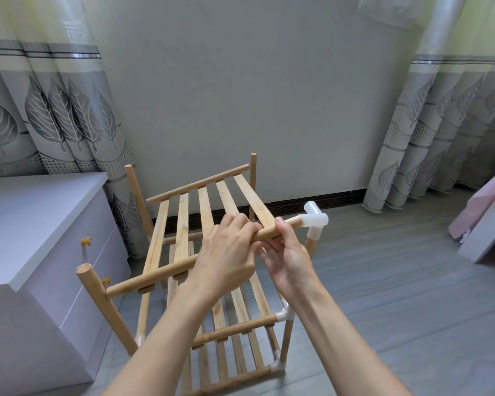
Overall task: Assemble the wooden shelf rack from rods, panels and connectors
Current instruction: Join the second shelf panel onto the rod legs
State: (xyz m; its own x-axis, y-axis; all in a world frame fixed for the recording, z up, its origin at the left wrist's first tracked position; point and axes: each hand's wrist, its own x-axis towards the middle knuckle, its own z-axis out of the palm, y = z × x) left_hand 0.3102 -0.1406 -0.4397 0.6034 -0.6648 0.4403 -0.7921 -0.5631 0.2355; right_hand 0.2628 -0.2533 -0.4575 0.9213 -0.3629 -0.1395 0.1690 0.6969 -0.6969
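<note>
Gripping the front rod [166, 274] of the slatted top panel [183, 221], the left hand [226, 252] has fingers curled over it. The right hand [289, 261] pinches the same rod just beyond those fingers, thumb on top, fingers apparently underneath, partly hidden. The white connector [316, 220] caps the rod end just past the right thumb, atop the corner post [311, 247]. The panel sits tilted over the rack's lower shelves [235, 338]. No readable labels or writing.

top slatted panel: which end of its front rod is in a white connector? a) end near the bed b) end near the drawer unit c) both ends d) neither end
a: the front rod enters the white connector on the right post; its other end is bare.
</note>
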